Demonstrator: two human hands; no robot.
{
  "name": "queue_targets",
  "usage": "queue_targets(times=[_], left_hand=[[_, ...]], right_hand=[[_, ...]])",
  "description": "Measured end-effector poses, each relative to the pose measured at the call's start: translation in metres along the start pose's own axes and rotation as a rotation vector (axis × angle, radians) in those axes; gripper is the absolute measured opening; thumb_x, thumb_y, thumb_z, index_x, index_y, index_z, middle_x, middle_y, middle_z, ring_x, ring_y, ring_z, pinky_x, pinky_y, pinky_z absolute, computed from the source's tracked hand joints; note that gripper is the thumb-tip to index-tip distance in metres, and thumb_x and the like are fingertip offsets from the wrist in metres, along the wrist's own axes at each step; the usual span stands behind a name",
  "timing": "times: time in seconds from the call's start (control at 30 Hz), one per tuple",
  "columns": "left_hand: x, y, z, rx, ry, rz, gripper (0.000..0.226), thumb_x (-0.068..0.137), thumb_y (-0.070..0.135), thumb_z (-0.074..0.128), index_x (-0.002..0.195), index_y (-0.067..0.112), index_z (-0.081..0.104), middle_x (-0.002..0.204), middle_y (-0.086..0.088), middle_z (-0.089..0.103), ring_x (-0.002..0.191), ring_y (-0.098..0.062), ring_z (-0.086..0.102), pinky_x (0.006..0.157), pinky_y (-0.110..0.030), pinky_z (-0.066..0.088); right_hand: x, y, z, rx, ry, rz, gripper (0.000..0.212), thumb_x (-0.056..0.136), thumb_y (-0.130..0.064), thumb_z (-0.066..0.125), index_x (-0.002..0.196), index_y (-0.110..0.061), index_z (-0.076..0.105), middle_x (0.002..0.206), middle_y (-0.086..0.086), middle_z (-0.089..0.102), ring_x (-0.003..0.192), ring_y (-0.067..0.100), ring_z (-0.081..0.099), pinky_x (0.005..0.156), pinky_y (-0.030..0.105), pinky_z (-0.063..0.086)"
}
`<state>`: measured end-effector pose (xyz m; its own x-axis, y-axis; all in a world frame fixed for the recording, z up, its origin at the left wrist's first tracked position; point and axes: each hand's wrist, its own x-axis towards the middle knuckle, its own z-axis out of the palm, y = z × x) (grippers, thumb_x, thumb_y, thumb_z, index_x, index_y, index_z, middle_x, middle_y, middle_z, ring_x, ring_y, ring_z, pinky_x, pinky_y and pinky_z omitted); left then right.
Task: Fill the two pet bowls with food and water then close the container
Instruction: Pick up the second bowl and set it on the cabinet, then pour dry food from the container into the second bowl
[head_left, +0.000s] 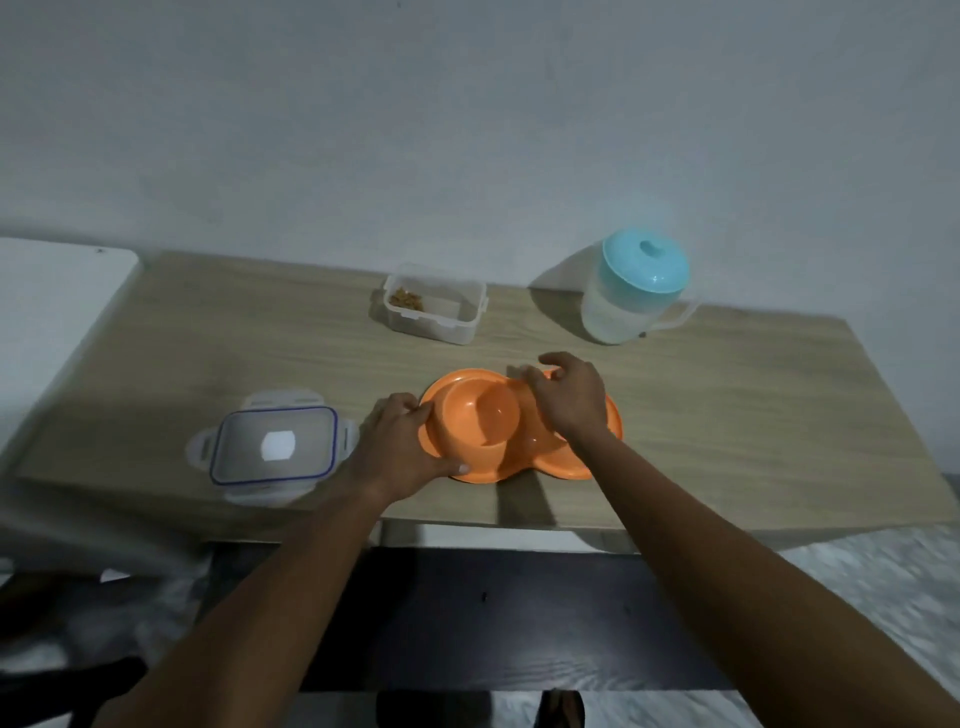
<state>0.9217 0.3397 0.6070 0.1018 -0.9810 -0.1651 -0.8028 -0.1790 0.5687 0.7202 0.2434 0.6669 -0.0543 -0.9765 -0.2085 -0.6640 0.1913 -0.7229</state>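
You have one orange double pet bowl (470, 436), one open food container (431, 310), one loose lid (274, 451), one jug (631, 293), and two hands: left (402, 447), right (569, 397).

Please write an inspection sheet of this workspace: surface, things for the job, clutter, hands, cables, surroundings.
Surface: wooden table, dry, no spills seen.
Job's things: orange double pet bowl, its visible bowl empty; open container with a little dry food in one corner; its lid lying flat at the near left; lidded water jug at the far right.
Clutter: nothing seen.
Hands: left hand grips the bowl's left rim; right hand rests over its right half, hiding that bowl.
Cables: nothing seen.
Surroundings: plain wall behind; white board at the left.
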Motion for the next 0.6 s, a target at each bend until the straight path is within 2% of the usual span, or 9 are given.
queue_targets(times=[0.03,0.1,0.17,0.23,0.33,0.4,0.47,0.53,0.6], left_hand=[[0.0,-0.004,0.001,0.003,0.001,0.021,0.105,0.048,0.08,0.069,0.136,0.028,0.048,0.134,-0.002,0.039,0.126,-0.024,0.036,0.105,-0.043,0.036],[0.003,-0.011,0.003,0.002,0.014,0.049,0.104,0.05,0.08,0.069,0.138,0.029,0.046,0.139,-0.001,0.036,0.13,-0.022,0.033,0.108,-0.043,0.033],[0.008,-0.016,0.005,-0.001,0.033,0.084,0.102,0.052,0.079,0.07,0.138,0.03,0.045,0.141,0.002,0.036,0.131,-0.021,0.035,0.109,-0.044,0.034],[0.011,-0.016,0.007,-0.002,0.044,0.129,0.101,0.052,0.079,0.07,0.138,0.032,0.043,0.134,0.005,0.041,0.124,-0.018,0.043,0.104,-0.044,0.04],[0.014,-0.022,0.008,0.003,0.051,0.138,0.095,0.053,0.078,0.07,0.133,0.032,0.048,0.13,0.007,0.042,0.117,-0.017,0.047,0.101,-0.043,0.042],[0.014,-0.026,0.01,0.017,0.06,0.146,0.09,0.055,0.073,0.071,0.131,0.03,0.05,0.129,0.007,0.042,0.114,-0.017,0.048,0.101,-0.044,0.042],[0.014,-0.027,0.01,0.017,0.06,0.149,0.088,0.058,0.066,0.073,0.133,0.028,0.049,0.13,0.007,0.041,0.115,-0.018,0.048,0.102,-0.043,0.042],[0.015,-0.027,0.01,0.021,0.056,0.144,0.088,0.058,0.066,0.073,0.134,0.027,0.05,0.132,0.007,0.041,0.116,-0.018,0.049,0.103,-0.042,0.041],[0.015,-0.024,0.007,0.022,0.043,0.128,0.092,0.055,0.072,0.071,0.133,0.027,0.05,0.133,0.005,0.041,0.116,-0.02,0.049,0.103,-0.043,0.04]], right_hand=[[0.007,-0.012,0.011,0.018,-0.047,-0.029,0.047,0.09,-0.045,0.071,0.127,-0.015,0.071,0.113,0.01,0.072,0.108,0.025,0.067,0.091,0.031,0.048],[0.026,-0.034,0.034,0.048,-0.104,-0.06,0.05,0.094,-0.045,0.067,0.131,-0.012,0.069,0.123,0.012,0.072,0.115,0.026,0.066,0.089,0.029,0.044],[0.05,-0.049,0.053,0.116,-0.124,-0.013,0.056,0.096,-0.048,0.064,0.137,-0.009,0.064,0.137,0.013,0.066,0.127,0.029,0.06,0.098,0.031,0.044],[0.071,-0.059,0.066,0.168,-0.099,0.057,0.064,0.095,-0.055,0.061,0.137,-0.007,0.063,0.139,0.015,0.064,0.13,0.033,0.058,0.107,0.039,0.047],[0.092,-0.061,0.084,0.17,-0.123,0.114,0.06,0.095,-0.057,0.056,0.117,-0.004,0.072,0.116,0.021,0.073,0.111,0.04,0.067,0.097,0.048,0.054],[0.091,-0.064,0.091,0.203,-0.141,0.124,0.052,0.101,-0.047,0.053,0.113,0.0,0.073,0.1,0.021,0.073,0.091,0.036,0.07,0.087,0.046,0.056],[0.087,-0.067,0.09,0.22,-0.114,0.141,0.044,0.103,-0.034,0.049,0.113,0.003,0.07,0.087,0.017,0.071,0.063,0.025,0.069,0.07,0.038,0.058],[0.082,-0.066,0.086,0.324,-0.123,0.178,0.035,0.102,-0.025,0.048,0.114,0.003,0.066,0.099,0.019,0.071,0.058,0.027,0.071,0.069,0.043,0.063],[0.073,-0.063,0.072,0.417,-0.13,0.193,0.029,0.099,-0.023,0.05,0.111,-0.001,0.064,0.11,0.019,0.069,0.073,0.037,0.076,0.075,0.05,0.065]])
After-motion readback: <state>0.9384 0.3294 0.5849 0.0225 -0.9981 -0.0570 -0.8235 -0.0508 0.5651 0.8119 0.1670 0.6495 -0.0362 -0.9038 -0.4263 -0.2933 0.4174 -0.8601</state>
